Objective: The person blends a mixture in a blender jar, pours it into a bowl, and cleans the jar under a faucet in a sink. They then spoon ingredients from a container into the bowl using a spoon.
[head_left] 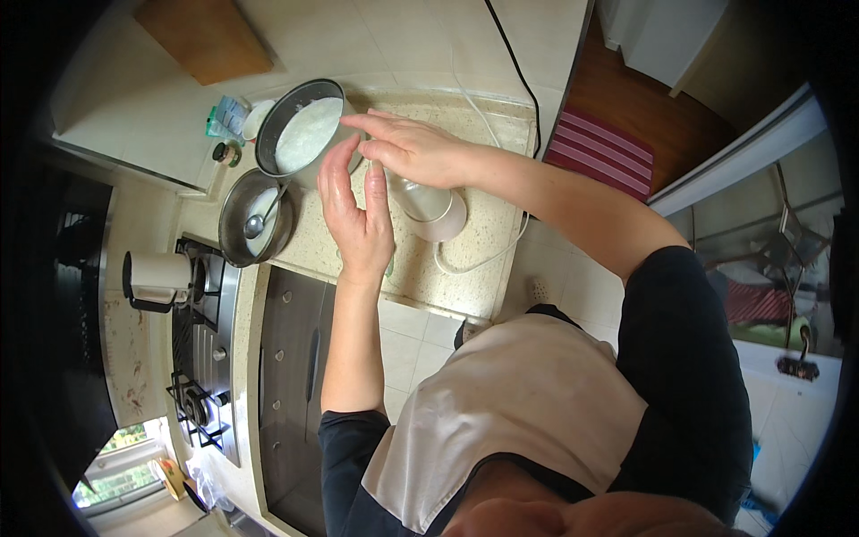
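Note:
My left hand [355, 215] is raised over the counter, fingers pointing up and slightly curved, with the thumb apart from them. Across from it, my right hand [403, 150] reaches in from the right with its fingers stretched to the left. The fingertips of the two hands meet or nearly meet; I make out nothing held between them. Just beyond them stands a large round dark-rimmed pot [309, 134] with white, powdery-looking contents. Left of my left hand, a smaller metal bowl [234, 219] holds white stuff and a metal ladle [255, 225].
A clear vessel on a white base [438, 219], with a white cord, stands below my right wrist. A small jar [225, 154] and blue-green packet [231, 116] sit by the wall. Left is a gas stove [206, 349] with a white pitcher [161, 277]. A wooden board [204, 40] rests at the wall.

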A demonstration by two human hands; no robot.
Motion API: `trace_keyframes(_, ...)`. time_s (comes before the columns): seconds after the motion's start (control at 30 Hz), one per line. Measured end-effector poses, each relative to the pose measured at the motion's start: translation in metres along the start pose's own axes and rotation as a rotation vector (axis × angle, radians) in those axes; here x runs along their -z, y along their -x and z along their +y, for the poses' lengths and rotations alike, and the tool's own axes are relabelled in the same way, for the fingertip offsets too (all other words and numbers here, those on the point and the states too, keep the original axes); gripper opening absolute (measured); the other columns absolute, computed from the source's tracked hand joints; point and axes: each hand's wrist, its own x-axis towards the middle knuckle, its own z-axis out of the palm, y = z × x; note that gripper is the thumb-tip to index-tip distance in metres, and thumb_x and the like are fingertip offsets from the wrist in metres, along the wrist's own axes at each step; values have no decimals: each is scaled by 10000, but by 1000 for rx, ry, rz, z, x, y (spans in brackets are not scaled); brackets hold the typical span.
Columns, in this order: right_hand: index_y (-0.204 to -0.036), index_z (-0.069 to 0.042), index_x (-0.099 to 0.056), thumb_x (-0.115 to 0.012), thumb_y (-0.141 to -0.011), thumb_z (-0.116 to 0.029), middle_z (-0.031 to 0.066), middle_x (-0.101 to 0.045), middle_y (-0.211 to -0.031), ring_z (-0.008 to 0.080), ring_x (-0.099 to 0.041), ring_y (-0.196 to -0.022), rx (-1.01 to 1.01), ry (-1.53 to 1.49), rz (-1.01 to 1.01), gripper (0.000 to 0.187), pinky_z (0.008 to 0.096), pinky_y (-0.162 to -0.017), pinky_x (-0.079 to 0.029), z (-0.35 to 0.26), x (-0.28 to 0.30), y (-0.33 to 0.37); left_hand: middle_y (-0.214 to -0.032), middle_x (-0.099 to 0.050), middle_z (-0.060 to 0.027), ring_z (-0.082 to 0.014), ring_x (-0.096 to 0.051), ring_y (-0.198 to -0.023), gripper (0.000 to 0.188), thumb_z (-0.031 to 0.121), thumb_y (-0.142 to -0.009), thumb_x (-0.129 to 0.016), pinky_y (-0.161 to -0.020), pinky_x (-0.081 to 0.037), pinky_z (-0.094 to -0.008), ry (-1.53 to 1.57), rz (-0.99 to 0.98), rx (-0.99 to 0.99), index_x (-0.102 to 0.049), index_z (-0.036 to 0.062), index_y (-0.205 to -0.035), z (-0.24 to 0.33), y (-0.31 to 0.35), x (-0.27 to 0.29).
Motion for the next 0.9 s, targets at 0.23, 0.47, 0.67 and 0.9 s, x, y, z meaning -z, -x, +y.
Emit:
trace_keyframes(0.23,-1279,-10,-557,-487,-994,-367,172,-612,-1251,298,-539,-1211,209,-491,401,462,375,-1023,-416,44,41,7,-1156,-633,-177,-328,-610,-1038,315,259,-977,-530,-900,-468,-382,-367,-239,-5,-678,-10,-1047,23,-43,-42)
trace_keyframes(0.47,-1248,-6,-594,-514,-1010,-253,96,-613,-1262,161,-554,-1171,189,-579,275,352,300,-998,-434,92,61,4,-968,-687,-115,-339,-639,-901,361,357,-969,-472,-767,-500,-450,-680,-473,398,-704,86,-909,38,-46,-58)
trace_keyframes(0.67,-1126,-11,-650,-600,-951,-299,125,-686,-1097,211,-639,-1033,196,-700,287,341,326,-897,-481,101,43,-1,-972,-687,-108,-333,-639,-901,341,331,-967,-470,-780,-497,-440,-716,-468,432,-703,85,-923,39,-52,-65)
trace_keyframes(0.9,-861,9,-652,-600,-920,-144,99,-695,-815,159,-664,-748,331,-726,219,172,275,-672,-512,60,68,54,-891,-686,-111,-326,-644,-845,359,319,-959,-473,-731,-506,-438,-722,-407,370,-709,74,-844,37,-49,-65)
